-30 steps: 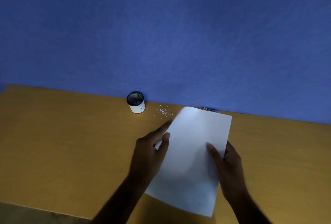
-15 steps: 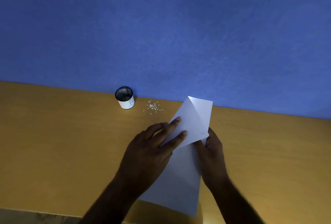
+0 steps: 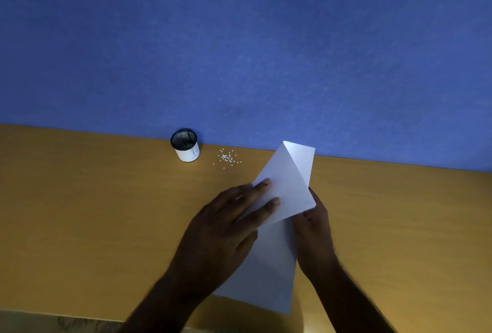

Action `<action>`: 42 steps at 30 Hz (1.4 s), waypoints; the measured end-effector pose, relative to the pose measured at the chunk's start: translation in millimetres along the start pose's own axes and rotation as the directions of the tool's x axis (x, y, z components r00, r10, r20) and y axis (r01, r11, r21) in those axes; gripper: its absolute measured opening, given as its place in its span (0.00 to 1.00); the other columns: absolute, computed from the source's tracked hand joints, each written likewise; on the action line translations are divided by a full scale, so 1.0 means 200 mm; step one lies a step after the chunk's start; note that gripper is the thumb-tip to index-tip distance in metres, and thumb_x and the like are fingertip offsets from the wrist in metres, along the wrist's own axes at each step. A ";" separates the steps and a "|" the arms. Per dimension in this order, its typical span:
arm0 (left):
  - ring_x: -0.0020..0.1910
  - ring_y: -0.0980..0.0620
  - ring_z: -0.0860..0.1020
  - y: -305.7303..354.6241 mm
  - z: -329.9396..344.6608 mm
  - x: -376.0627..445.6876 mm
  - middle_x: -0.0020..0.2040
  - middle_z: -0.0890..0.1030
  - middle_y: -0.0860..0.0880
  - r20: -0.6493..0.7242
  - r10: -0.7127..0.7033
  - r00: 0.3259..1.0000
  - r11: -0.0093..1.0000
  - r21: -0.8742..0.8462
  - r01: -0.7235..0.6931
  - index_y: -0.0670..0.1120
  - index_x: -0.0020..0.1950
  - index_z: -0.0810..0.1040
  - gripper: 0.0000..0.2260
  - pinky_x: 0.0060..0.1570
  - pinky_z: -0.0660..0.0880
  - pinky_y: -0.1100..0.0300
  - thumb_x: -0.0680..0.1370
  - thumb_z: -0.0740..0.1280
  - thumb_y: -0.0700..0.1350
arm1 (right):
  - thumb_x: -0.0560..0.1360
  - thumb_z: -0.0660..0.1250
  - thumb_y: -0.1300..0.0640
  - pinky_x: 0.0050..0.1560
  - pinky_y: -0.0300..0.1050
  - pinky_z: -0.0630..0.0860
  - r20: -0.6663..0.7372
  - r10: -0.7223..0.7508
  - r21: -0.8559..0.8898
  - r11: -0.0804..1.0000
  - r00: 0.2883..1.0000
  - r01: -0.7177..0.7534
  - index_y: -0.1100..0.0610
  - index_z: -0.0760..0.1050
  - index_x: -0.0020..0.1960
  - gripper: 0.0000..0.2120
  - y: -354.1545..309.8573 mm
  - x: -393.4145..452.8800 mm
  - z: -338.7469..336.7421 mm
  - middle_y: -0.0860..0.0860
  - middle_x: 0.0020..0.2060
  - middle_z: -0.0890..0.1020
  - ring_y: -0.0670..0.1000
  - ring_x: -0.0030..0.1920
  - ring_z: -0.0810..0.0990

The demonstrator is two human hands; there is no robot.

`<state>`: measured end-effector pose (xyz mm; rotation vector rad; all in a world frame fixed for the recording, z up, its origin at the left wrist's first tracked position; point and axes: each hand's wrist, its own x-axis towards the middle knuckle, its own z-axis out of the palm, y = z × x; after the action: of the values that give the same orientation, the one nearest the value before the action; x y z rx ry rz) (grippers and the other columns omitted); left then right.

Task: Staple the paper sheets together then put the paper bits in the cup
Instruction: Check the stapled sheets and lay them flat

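Paper sheets (image 3: 282, 189) still folded over, left hand (image 3: 226, 226) flat on them, right hand (image 3: 316, 231) still pinching edge

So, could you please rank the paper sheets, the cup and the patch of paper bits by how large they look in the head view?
1. paper sheets, largest by far.
2. and 3. cup and paper bits: their extents look alike, so no firm order.

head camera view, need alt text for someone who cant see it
Two bare hands handle white paper sheets on a yellow-brown table: the left hand presses flat on them while the right hand grips the right edge, a corner folded over. Near the blue wall stand a small cup and scattered paper bits to its right.
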<state>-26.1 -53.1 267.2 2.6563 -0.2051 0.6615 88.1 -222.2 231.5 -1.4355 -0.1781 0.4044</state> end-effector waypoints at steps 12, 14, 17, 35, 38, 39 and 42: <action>0.67 0.64 0.81 -0.07 -0.02 -0.04 0.65 0.85 0.63 0.077 -0.726 0.683 0.542 -0.546 0.639 0.51 0.71 0.82 0.20 0.68 0.78 0.64 0.80 0.68 0.56 | 0.83 0.66 0.62 0.61 0.63 0.80 -0.029 -0.009 0.005 1.000 1.000 0.009 0.59 0.79 0.66 0.12 -0.04 -0.03 -0.06 0.56 0.60 0.85 0.61 0.60 0.84; 0.62 0.63 0.83 -0.10 0.02 -0.05 0.61 0.87 0.61 0.135 -0.754 0.643 0.464 -0.584 0.666 0.51 0.66 0.84 0.17 0.64 0.81 0.60 0.80 0.70 0.54 | 0.83 0.66 0.61 0.61 0.62 0.80 -0.018 -0.013 -0.022 1.000 1.000 0.013 0.59 0.78 0.66 0.13 -0.03 -0.03 -0.08 0.55 0.60 0.85 0.59 0.61 0.84; 0.59 0.60 0.85 -0.13 0.08 -0.06 0.58 0.89 0.56 0.185 -0.784 0.593 0.367 -0.632 0.683 0.48 0.65 0.85 0.10 0.61 0.81 0.57 0.83 0.72 0.45 | 0.83 0.66 0.59 0.59 0.61 0.81 -0.006 0.004 -0.073 0.997 1.000 -0.005 0.56 0.79 0.66 0.13 0.02 -0.02 -0.12 0.54 0.60 0.85 0.58 0.60 0.84; 0.52 0.56 0.84 -0.29 0.69 -0.20 0.56 0.86 0.50 0.304 -0.846 0.438 0.247 -0.504 0.828 0.48 0.61 0.79 0.10 0.48 0.76 0.62 0.81 0.74 0.41 | 0.80 0.69 0.60 0.43 0.53 0.85 -0.104 0.196 -0.420 0.880 0.975 -0.221 0.50 0.78 0.59 0.10 0.47 0.02 -0.42 0.43 0.50 0.85 0.49 0.44 0.86; 0.54 0.51 0.84 -0.32 0.78 -0.20 0.58 0.86 0.48 0.323 -0.852 0.412 0.235 -0.469 0.852 0.48 0.64 0.77 0.14 0.49 0.78 0.60 0.80 0.74 0.41 | 0.81 0.69 0.59 0.41 0.46 0.83 -0.147 0.208 -0.439 0.863 0.967 -0.252 0.50 0.78 0.58 0.08 0.53 0.05 -0.46 0.44 0.50 0.86 0.45 0.43 0.86; 0.55 0.49 0.84 -0.32 0.82 -0.20 0.59 0.85 0.48 0.337 -0.852 0.400 0.226 -0.452 0.863 0.47 0.66 0.76 0.15 0.51 0.79 0.58 0.81 0.74 0.40 | 0.81 0.68 0.59 0.39 0.41 0.82 -0.157 0.208 -0.438 0.861 0.965 -0.257 0.50 0.78 0.58 0.08 0.55 0.06 -0.48 0.44 0.49 0.86 0.43 0.43 0.85; 0.59 0.46 0.84 -0.35 0.91 -0.19 0.62 0.84 0.47 0.393 -0.843 0.366 0.195 -0.410 0.891 0.45 0.71 0.74 0.19 0.53 0.81 0.54 0.81 0.72 0.40 | 0.82 0.66 0.60 0.37 0.34 0.78 -0.153 0.225 -0.454 0.849 0.962 -0.271 0.51 0.78 0.59 0.09 0.62 0.10 -0.53 0.44 0.49 0.86 0.42 0.44 0.85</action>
<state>33.2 -62.4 77.2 1.7075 0.9393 0.0282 124.2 -303.4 92.9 -1.9696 -0.0085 0.5280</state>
